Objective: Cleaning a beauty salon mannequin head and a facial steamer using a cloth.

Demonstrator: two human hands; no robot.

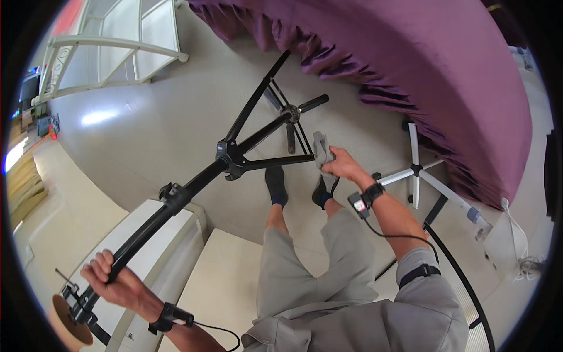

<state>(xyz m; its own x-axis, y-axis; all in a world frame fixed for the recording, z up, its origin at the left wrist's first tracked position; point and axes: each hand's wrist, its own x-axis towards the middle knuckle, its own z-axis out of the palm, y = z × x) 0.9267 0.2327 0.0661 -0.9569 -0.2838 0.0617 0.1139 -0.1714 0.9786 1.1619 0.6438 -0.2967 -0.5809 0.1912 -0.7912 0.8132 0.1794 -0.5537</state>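
A black tripod stand [193, 188] leans across my view, its spread legs pointing away from me. My left hand [116, 281] is wrapped around its upper tube, below a clamp head [80, 303] at the lower left. In my right hand [345, 163] is a folded grey cloth [323, 148], held against the end of the near leg [281, 162]. The cloth hides that leg's tip. Another leg [250, 105] reaches up toward the purple fabric, and braces join the legs to a central hub [291, 114].
A bed or table draped in purple cloth [431, 66] fills the upper right. Beside it stands a white wheeled base [416, 170]. A white metal rack [118, 44] is at upper left, a white cabinet-like unit [154, 246] at lower left. A black-framed chair [457, 268] is at right.
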